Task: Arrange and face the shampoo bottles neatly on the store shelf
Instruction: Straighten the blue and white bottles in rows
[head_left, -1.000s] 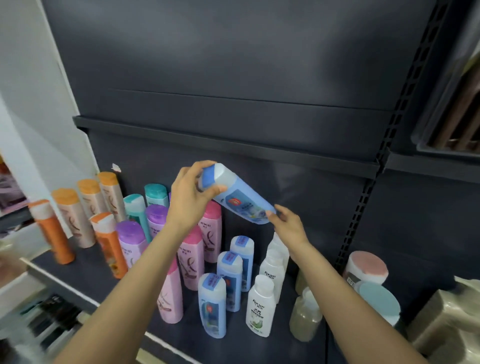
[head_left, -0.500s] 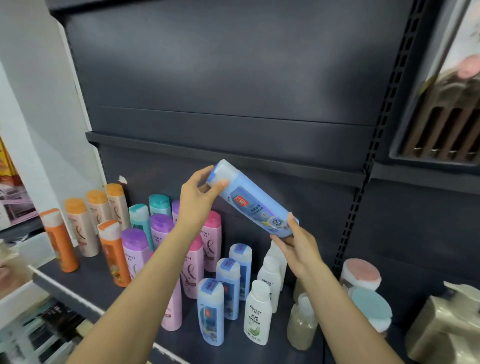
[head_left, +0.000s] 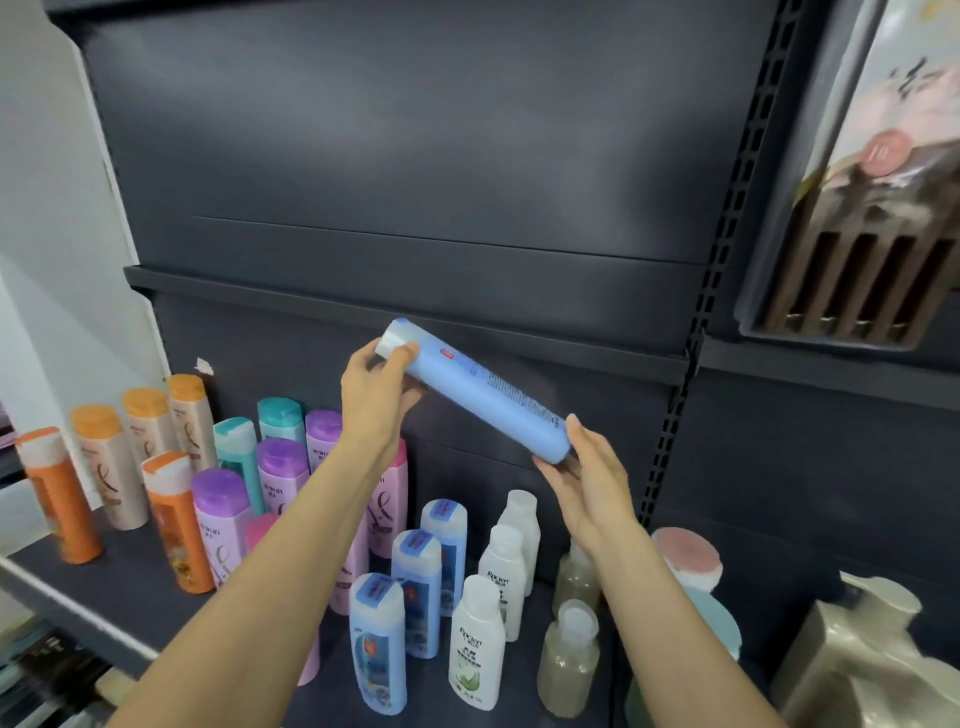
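The blue shampoo bottle (head_left: 480, 392) hangs tilted above the shelf (head_left: 119, 582), cap end up at 10 o'clock, small-print back label toward the camera. The left hand (head_left: 376, 395) has its grip clamped round the cap end; the right hand (head_left: 589, 483) cradles the base, fingers mostly straight. Best to roll it until the front label shows, then stand it upright behind the blue row (head_left: 410, 587). Open room lies toward 12 o'clock; the upper shelf lip (head_left: 519, 332) sits close above.
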